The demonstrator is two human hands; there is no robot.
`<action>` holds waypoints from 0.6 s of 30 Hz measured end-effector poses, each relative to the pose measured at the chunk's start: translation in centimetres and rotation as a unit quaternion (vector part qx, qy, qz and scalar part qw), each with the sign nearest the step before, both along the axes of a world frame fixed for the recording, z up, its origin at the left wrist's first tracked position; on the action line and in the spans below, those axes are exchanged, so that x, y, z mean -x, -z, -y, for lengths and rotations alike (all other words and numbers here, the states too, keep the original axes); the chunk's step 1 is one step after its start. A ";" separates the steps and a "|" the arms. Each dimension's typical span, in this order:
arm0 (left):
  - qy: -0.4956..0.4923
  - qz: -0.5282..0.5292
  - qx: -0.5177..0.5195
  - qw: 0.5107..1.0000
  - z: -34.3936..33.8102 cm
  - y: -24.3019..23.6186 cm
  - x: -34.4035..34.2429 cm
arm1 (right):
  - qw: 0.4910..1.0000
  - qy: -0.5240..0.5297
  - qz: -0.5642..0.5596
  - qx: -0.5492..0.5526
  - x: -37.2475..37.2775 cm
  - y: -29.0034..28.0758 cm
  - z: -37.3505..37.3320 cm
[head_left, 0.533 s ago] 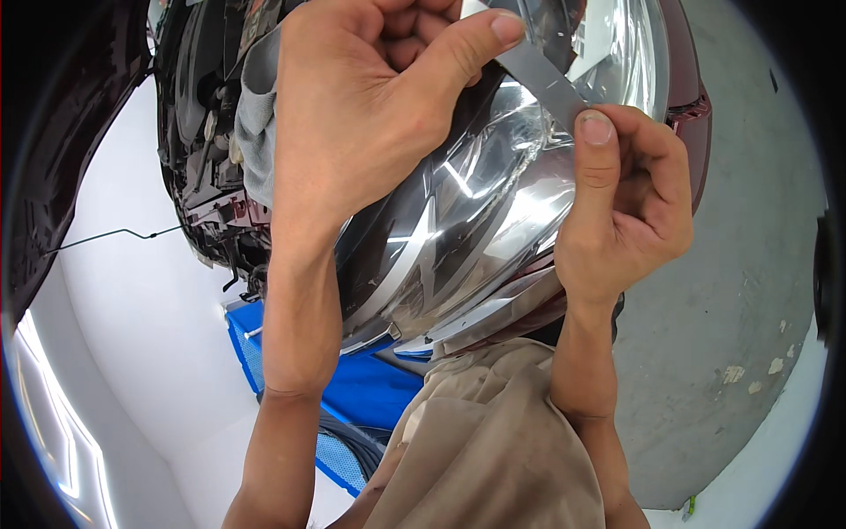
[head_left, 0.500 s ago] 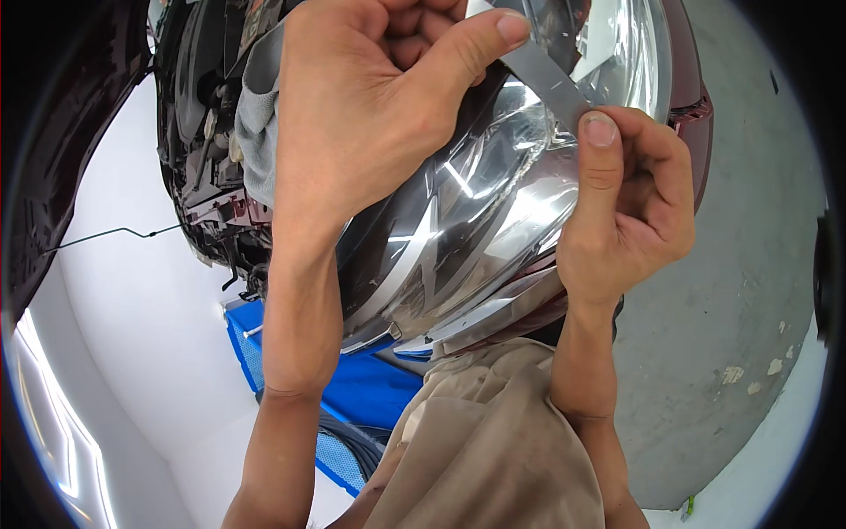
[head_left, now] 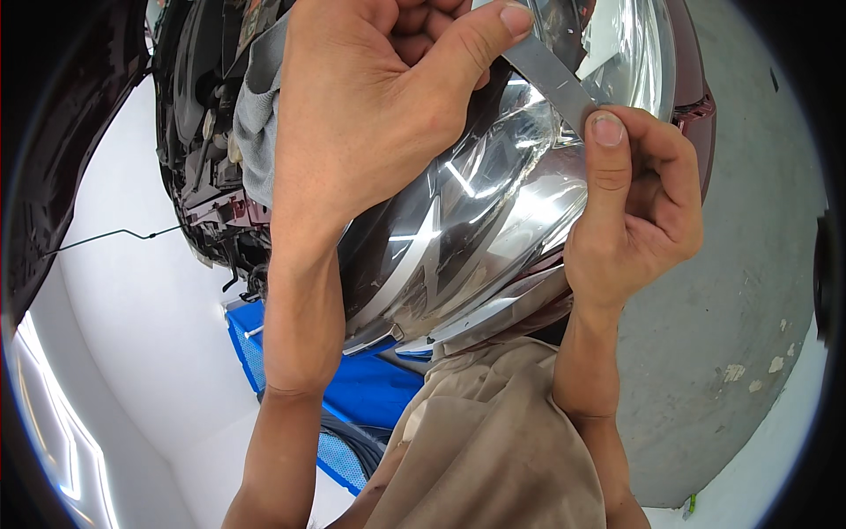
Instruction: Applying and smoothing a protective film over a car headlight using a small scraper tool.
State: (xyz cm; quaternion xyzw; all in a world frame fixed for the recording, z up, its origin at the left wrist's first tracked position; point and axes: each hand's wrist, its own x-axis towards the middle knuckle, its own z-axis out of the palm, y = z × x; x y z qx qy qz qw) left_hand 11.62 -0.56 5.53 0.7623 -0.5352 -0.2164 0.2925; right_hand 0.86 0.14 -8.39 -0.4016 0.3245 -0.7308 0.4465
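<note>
Between my two hands a narrow, flat grey strip (head_left: 551, 78) is stretched at a slant above a clear car headlight (head_left: 476, 234). My left hand (head_left: 379, 110) pinches its upper end under the thumb, with the other fingers curled. The lower end is held between the thumb and index finger of my right hand (head_left: 639, 194). I cannot tell whether the strip is tape or a thin metal piece, or whether it touches the lens. A rough, whitish crack-like line runs along the headlight lens below it.
A grey cloth (head_left: 258, 123) lies beside my left wrist, over the exposed engine bay (head_left: 198, 115). The raised dark hood (head_left: 62, 159) is at the left, with a thin prop rod (head_left: 115, 232). Dark red bodywork (head_left: 694, 115) borders the headlight. Below is a blue folding item (head_left: 374, 388).
My right hand and the lower end of the strip have shifted slightly right in the picture. Both hands keep their pinch; the rest looks nearly the same.
</note>
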 end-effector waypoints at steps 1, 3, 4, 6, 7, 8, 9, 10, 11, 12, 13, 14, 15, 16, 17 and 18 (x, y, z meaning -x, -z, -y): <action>-0.002 -0.006 0.004 1.000 0.0 0.1 0.2 | 1.000 0.001 0.001 -0.001 0.1 0.1 0.0; -0.004 -0.011 0.008 1.000 0.0 0.2 0.4 | 1.000 0.005 0.008 -0.008 0.1 0.1 -0.1; 0.001 -0.008 0.003 1.000 -0.1 0.2 0.4 | 1.000 0.005 0.009 -0.009 0.2 0.2 -0.2; 0.005 -0.005 -0.003 1.000 -0.1 0.1 0.4 | 1.000 -0.002 0.001 -0.001 0.3 0.4 -0.3; 0.004 -0.010 -0.003 1.000 -0.1 0.1 0.4 | 1.000 -0.002 0.001 -0.002 0.3 0.3 -0.3; 0.004 -0.015 -0.003 1.000 -0.1 0.1 0.4 | 1.000 -0.001 0.003 -0.007 0.2 0.2 -0.2; 0.004 -0.016 -0.003 1.000 -0.1 0.2 0.4 | 1.000 0.001 0.005 -0.012 0.2 0.2 -0.3; 0.011 -0.012 0.002 1.000 -0.1 0.2 0.3 | 1.000 0.000 0.005 -0.012 0.1 0.2 -0.3; 0.018 -0.008 0.008 1.000 -0.1 0.2 0.2 | 1.000 0.001 0.006 -0.010 0.1 0.2 -0.3; 0.018 -0.008 0.008 1.000 -0.2 0.3 0.2 | 1.000 0.003 0.006 -0.008 0.1 0.2 -0.4; 0.018 -0.022 0.008 1.000 -0.2 0.2 0.2 | 1.000 0.002 0.006 -0.008 0.2 0.2 -0.5; 0.019 -0.036 0.008 0.999 -0.3 0.1 0.3 | 1.000 -0.013 0.013 -0.007 0.4 0.2 -0.6; 0.020 -0.036 0.008 0.999 -0.2 -0.5 0.3 | 0.999 -0.027 0.020 -0.007 0.7 0.1 -0.7; 0.022 -0.050 -0.054 0.997 -0.2 -1.1 0.2 | 0.999 -0.026 0.017 -0.006 1.3 -0.1 -0.8; 0.024 -0.064 -0.116 0.991 -0.1 -1.5 0.2 | 0.992 -0.071 0.091 -0.056 2.1 -0.3 -1.0; 0.057 -0.071 0.012 0.996 -1.0 0.3 -0.2 | 0.975 -0.113 0.163 -0.105 2.9 -0.4 -1.1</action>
